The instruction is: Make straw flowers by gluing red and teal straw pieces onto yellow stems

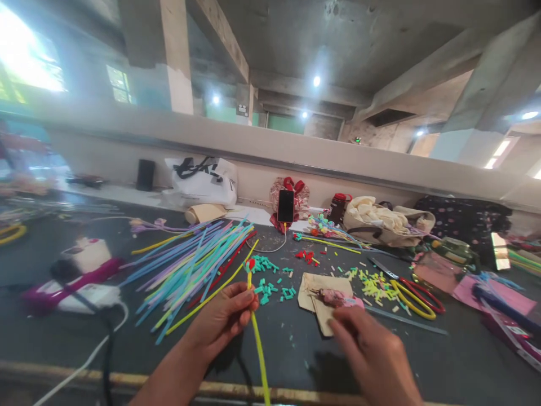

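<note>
My left hand (pixel 228 316) pinches a long yellow fuzzy pipe cleaner (pixel 258 349) between thumb and fingers. A small red and teal tip (pixel 250 265) sits at its upper end, and the stem hangs down past the table's front edge. My right hand (pixel 367 349), slightly blurred, is over the table with fingers half curled and nothing visible in them. Just beyond its fingertips lies a pink glue gun (pixel 333 297) on a piece of cardboard (pixel 323 321). A translucent glue stick (pixel 406 320) extends behind the gun.
Many coloured pipe cleaners (pixel 198 265) lie at left. Cut teal pieces (pixel 267 288), red pieces (pixel 306 257) and yellow pieces (pixel 374 286) are scattered in the middle. Scissors (pixel 416 296) lie at right. A phone (pixel 285 206) stands at the back. A white cable (pixel 93 349) crosses the left.
</note>
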Demonstrator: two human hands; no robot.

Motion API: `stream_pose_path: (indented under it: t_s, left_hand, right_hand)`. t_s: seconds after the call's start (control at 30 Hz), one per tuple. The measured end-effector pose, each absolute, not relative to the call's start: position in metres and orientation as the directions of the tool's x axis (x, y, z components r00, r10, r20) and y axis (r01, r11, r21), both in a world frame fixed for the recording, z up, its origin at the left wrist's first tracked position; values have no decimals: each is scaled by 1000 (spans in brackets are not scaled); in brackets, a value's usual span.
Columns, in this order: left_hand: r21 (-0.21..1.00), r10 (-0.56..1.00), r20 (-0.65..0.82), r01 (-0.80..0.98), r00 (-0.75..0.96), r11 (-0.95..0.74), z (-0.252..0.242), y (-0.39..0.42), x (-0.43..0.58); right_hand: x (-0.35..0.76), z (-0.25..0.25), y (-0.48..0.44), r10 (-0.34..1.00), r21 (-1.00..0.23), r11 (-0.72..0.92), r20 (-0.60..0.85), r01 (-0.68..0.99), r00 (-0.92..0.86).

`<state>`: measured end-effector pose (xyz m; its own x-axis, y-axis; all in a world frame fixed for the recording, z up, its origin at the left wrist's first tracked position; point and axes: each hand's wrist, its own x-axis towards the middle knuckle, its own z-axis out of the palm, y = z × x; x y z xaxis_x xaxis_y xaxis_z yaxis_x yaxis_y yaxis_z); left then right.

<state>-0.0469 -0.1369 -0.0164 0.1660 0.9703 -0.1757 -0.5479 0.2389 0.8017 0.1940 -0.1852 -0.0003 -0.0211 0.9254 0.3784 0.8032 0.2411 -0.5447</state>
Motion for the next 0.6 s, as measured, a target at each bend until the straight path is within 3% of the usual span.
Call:
stream_pose_path:
  t_s: [0.1, 0.2, 0.27, 0.4, 0.6]
  left_hand:
    - [818, 967, -163, -521, 198, 244, -17, -137, -47]
    - [813, 965, -154, -527, 213, 246, -17, -136, -47]
    - [806, 970, -152, -544, 191, 234, -17, -137, -47]
    - [796, 969, -175, -554, 173, 243, -16, -139, -47]
    - [803, 960, -182, -532, 214, 270, -17, -139, -47]
  right_hand:
    - [233, -3, -184, 954, -368, -65, 251, 928, 166]
    - [246, -10, -175, 980, -221, -128, 122, 967, 158]
    - [245, -15, -168, 986, -201, -121, 88, 972, 141]
    - [244, -18, -162, 984, -361, -148, 34, 921, 172]
    - [244, -10, -169, 950, -616, -169, 106, 769, 293]
